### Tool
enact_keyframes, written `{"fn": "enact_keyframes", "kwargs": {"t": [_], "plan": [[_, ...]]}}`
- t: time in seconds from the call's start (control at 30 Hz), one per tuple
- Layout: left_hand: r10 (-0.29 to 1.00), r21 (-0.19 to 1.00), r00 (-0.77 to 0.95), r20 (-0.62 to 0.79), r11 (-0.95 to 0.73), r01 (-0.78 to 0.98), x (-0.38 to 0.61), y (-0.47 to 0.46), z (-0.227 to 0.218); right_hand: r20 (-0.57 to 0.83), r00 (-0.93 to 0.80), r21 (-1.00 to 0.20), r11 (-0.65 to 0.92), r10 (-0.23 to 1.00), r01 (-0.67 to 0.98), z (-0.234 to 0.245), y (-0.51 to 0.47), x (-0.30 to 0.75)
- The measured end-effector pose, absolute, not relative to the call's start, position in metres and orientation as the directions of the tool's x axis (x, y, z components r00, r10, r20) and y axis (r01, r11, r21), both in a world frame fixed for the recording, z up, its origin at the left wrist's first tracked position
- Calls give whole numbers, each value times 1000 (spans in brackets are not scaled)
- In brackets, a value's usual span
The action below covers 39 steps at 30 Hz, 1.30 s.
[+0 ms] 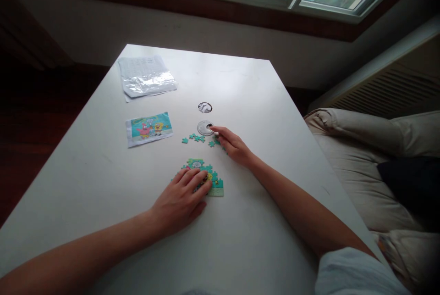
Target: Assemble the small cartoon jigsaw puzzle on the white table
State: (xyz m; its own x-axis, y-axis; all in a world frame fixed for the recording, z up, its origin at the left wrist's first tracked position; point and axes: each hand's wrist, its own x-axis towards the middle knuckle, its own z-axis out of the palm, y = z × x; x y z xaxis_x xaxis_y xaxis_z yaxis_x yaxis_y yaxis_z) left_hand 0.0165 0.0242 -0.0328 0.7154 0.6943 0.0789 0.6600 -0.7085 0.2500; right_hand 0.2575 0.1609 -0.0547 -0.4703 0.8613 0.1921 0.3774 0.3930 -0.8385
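Green loose pieces (202,139) are seen in the head view, strung in a broken row near the middle of the frame on a white tabletop (240,240). Below them, with a gap left between, the joined puzzle (216,191) is laid, its longer side apparently set across the frame; its left part is covered by the left hand (182,194). The fingers there are spread flat over it, with nothing gripped. The right end of the row is partly hidden by the right hand (235,146), judged the nearer one to the pieces. Its index finger is stretched over the edge of the grey disc (202,128), the others are curled, and whether a piece is pinched cannot be told. From that fingertip, the pieces are spread below and to the lower left.
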Motion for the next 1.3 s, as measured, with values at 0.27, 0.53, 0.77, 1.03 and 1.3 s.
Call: {"fn": "enact_keyframes", "kwargs": {"t": [0.27, 0.53, 0.77, 1.03, 1.3], "plan": [[692, 257, 718, 79, -710, 656, 17, 25, -32, 85, -359, -996, 85, 929, -16, -48, 168, 268], [697, 255, 710, 105, -709, 658, 14, 26, -33, 12, -92, -968, 34, 996, 248, -54, 193, 310], [717, 255, 688, 111, -690, 678, 9, 32, -34, -13, -227, -781, 132, 974, 611, -49, 192, 320], [728, 233, 673, 129, -682, 693, 4, 41, -38, 190, -334, -539, 382, 923, 751, -56, 189, 317], [729, 243, 665, 162, -683, 689, 5, 43, -40, 315, -458, -503, 556, 831, 662, -61, 172, 283]]}}
